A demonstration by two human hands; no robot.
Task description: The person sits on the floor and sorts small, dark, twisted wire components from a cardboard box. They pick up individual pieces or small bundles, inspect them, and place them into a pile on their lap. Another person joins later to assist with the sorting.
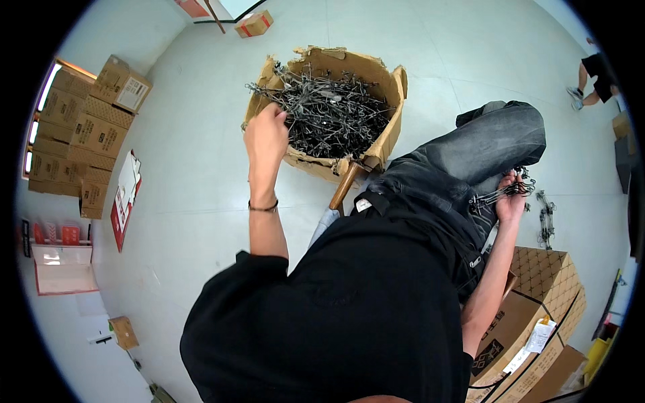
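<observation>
Blk tee (376,336), wire pcs (494,195) in R grip (510,206)

Stacked cartons (99,134), red-taped box (254,24), pale floor (201,148)

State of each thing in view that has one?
Left hand: fingers curled at heaped wires, grip unclear
Right hand: closed around wire bundle
Torn cardboard box: open, filled with wires
Heaped wires: tangled
Floor wires: lying beside the right hand
Red-taped box: closed
Wall cartons: stacked
Patterned carton: appears closed
</observation>
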